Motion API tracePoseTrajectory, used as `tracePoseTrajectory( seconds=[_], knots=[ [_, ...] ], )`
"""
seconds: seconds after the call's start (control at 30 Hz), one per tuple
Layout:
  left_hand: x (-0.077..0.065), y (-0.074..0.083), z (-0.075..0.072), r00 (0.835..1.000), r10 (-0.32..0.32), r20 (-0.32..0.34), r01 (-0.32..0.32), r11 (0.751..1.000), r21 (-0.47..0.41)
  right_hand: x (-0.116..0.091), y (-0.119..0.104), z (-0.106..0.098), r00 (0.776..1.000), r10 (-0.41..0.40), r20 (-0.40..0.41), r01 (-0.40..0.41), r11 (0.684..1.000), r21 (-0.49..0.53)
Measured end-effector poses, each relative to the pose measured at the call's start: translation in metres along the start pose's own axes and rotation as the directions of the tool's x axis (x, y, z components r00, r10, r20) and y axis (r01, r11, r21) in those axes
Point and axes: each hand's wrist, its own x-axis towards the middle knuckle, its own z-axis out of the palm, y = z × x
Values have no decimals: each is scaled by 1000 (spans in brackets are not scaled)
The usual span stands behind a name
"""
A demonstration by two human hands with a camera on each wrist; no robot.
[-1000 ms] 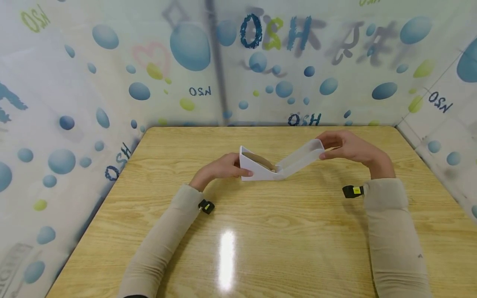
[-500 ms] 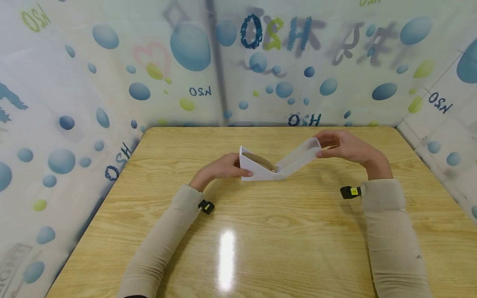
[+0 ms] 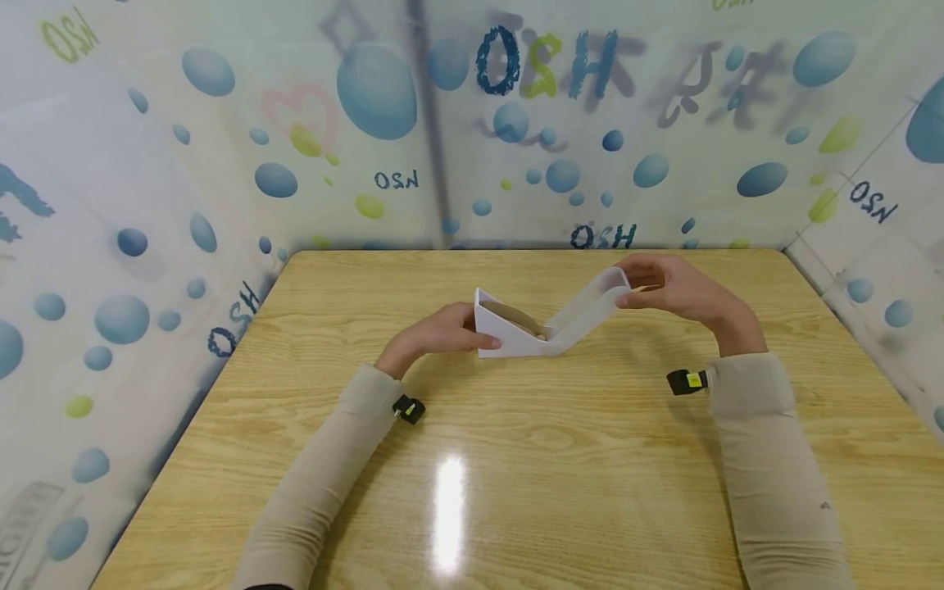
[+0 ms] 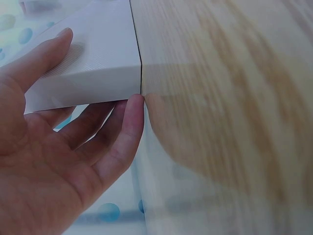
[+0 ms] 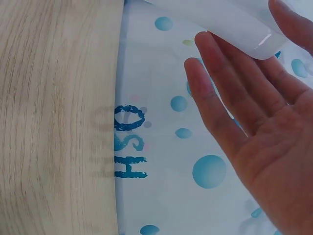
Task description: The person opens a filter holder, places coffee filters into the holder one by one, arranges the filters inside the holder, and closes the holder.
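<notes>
On the table stands a white box (image 3: 505, 342) with slanted sides, its hinged translucent lid (image 3: 588, 315) swung up and out to the right. A curved brown thing (image 3: 516, 316) lies inside; its kind cannot be told. My left hand (image 3: 441, 329) holds the box's left end, thumb on the near side and fingers behind. In the left wrist view, the thumb lies on the white side face (image 4: 105, 39). At the lid's raised far end, my right hand (image 3: 686, 287) grips it between thumb and fingers. The right wrist view shows the lid's edge (image 5: 234, 24) between them.
The wood-grain table (image 3: 560, 459) reaches a wall covering (image 3: 472, 156) printed with blue drops at the back and sides. A small black camera (image 3: 409, 409) sits on the left wrist, another black camera (image 3: 686, 382) on the right.
My right hand has moved slightly left and up, tilting the lid steeper toward the box. The left hand and the box stay in place.
</notes>
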Motion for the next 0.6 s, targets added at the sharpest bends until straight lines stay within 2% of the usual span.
tracePoseTrajectory(
  seconds=[0.37,0.6],
  knots=[
    [0,0,0,1000,2,2,-2,1000,-7,7,-3,9,999,-43,-3,44,997,58],
    [1,0,0,1000,0,4,0,1000,-5,12,-2,16,999,-29,26,27,997,79]
  ],
)
